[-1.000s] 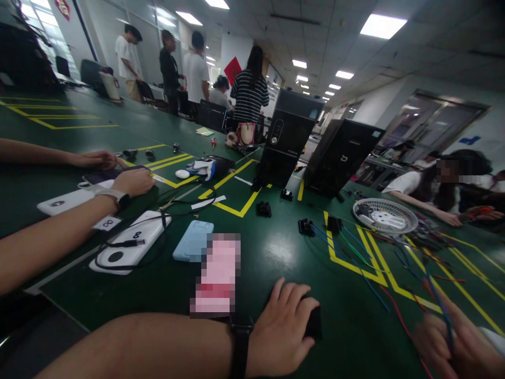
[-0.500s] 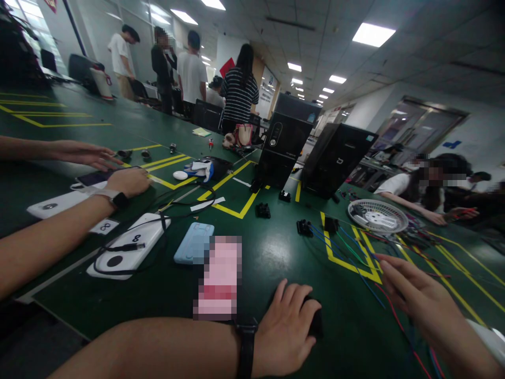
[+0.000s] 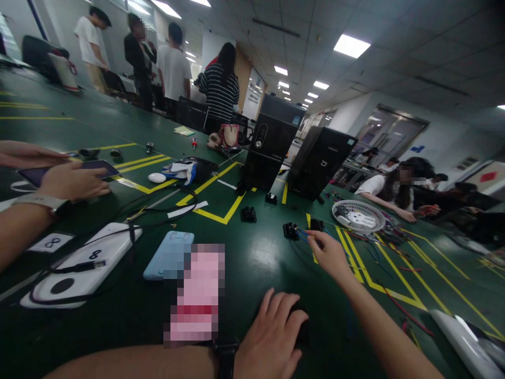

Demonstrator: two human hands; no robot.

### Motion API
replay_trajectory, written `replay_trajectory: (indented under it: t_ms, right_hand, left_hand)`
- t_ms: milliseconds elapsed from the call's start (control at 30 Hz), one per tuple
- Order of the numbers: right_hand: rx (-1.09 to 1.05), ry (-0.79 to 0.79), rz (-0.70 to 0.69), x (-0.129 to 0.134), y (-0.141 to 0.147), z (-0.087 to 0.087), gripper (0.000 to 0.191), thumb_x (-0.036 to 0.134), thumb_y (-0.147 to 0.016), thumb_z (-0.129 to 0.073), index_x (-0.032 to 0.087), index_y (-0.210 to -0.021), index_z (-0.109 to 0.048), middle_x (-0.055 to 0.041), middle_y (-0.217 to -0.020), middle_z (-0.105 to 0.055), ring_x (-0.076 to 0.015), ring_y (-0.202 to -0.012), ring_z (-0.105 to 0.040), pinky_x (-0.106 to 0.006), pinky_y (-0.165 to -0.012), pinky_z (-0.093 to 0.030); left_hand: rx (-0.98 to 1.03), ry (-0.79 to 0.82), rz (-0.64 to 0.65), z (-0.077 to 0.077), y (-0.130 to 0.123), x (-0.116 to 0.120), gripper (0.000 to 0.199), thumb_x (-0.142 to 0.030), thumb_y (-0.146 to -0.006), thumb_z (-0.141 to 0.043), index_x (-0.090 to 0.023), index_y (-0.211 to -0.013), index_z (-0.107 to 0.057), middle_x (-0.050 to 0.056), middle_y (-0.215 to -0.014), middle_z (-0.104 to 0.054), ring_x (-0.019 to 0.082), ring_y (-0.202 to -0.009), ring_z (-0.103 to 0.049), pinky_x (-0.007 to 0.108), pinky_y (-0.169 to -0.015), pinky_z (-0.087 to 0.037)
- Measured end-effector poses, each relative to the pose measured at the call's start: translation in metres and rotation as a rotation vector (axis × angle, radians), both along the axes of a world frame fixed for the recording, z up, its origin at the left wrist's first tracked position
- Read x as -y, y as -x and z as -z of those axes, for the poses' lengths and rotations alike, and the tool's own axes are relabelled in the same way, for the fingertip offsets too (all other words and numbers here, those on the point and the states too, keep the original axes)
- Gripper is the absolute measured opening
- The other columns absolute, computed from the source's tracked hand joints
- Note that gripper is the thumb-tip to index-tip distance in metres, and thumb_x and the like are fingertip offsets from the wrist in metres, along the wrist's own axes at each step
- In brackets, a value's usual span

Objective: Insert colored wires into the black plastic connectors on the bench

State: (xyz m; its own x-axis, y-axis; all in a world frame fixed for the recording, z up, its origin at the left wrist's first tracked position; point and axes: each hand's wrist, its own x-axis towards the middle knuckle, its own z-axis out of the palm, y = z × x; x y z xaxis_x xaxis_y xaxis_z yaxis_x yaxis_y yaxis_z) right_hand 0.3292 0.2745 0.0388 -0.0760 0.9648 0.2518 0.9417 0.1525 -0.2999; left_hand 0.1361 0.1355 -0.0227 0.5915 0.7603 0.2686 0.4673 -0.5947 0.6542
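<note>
Left hand (image 3: 272, 337) over a black piece (image 3: 303, 330), right hand (image 3: 327, 255) at the blue wires (image 3: 302, 234)

The black piece is held on the green desk (image 3: 252, 279) under the left hand, with the fingers curved down around it. Most of it is hidden, so its shape and long axis cannot be made out. A black strap watch (image 3: 225, 359) is worn on that wrist. The right hand is extended up and to the left, its fingers slightly bent and close together. The fingertips are placed just beside the blue wires, but whether a wire is pinched cannot be told.

The thin, plastic-sheathed wires are fanned out toward the lower right from a black connector (image 3: 291, 230), and a black block (image 3: 316, 225) is set just beside it. A 2nd black connector (image 3: 248, 214) is seen further up the desk, near yellow floor-style tape (image 3: 213, 208). A round white fan grille (image 3: 358, 216) is placed beyond the hands among loose coloured wires. Between the hands and a white power bank (image 3: 79, 266) lies a pale blue phone case (image 3: 169, 255), and a pink object (image 3: 195, 292) is too blurred to identify. To the far left, a dark tablet (image 3: 69, 172) is touched by a co-worker's hands (image 3: 71, 181).
</note>
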Motion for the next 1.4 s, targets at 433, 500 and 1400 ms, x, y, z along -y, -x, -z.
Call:
replay_trajectory:
  t_ms: [433, 500, 1400]
  right_hand:
    - [0.308, 0.091, 0.17, -0.044, 0.011, 0.014, 0.035, 0.032, -0.093, -0.041, 0.028, -0.119, -0.065, -0.0064, -0.11, -0.066, -0.0237, -0.097, -0.063, -0.028, -0.07, -0.045]
    - [0.327, 0.1, 0.174, -0.048, 0.014, 0.015, 0.034, 0.031, -0.094, -0.041, 0.028, -0.119, -0.064, -0.006, -0.113, -0.065, -0.0228, -0.099, -0.062, -0.027, -0.072, -0.046]
    - [0.636, 0.331, 0.017, -0.081, 0.035, -0.006, 0.028, 0.034, -0.094, -0.054, 0.017, -0.115, -0.059, -0.0078, -0.115, -0.062, -0.0217, -0.101, -0.06, -0.044, -0.087, -0.05]
  left_hand:
    - [-0.022, 0.013, 0.015, 0.016, -0.007, -0.007, 0.054, -0.031, -0.08, -0.068, -0.024, -0.127, -0.042, 0.006, -0.137, -0.042, 0.028, -0.129, -0.036, 0.054, -0.114, -0.019]
    - [-0.025, 0.023, 0.022, 0.017, -0.008, -0.008, 0.056, -0.032, -0.079, -0.069, -0.024, -0.127, -0.041, 0.007, -0.137, -0.043, 0.028, -0.128, -0.037, 0.054, -0.114, -0.02]
    - [-0.02, 0.031, 0.014, 0.013, -0.005, -0.01, 0.054, -0.033, -0.08, -0.068, -0.024, -0.127, -0.042, 0.006, -0.135, -0.045, 0.026, -0.127, -0.038, 0.051, -0.115, -0.02]
